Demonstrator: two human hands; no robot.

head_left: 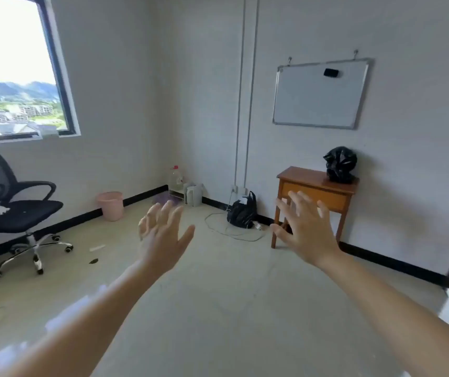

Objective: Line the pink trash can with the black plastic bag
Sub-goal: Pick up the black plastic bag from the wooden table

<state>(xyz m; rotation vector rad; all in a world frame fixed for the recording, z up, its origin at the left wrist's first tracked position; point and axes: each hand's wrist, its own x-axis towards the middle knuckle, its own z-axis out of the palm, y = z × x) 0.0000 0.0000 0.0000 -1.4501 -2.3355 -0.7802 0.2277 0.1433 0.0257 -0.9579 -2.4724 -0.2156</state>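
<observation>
The pink trash can (111,205) stands on the floor against the far left wall, upright and with no liner in it. A crumpled black plastic bag (340,164) sits on top of a small wooden table (305,176) by the right wall. My left hand (163,235) and my right hand (303,227) are stretched out in front of me in mid-air, fingers spread, holding nothing. Both hands are far from the can and from the bag.
A black office chair (13,213) stands at the left under the window. A filled black bag (242,210) and loose cables (231,232) lie on the floor by the corner, beside a water jug (175,178) and grey containers (193,194). A whiteboard (321,96) hangs above the table.
</observation>
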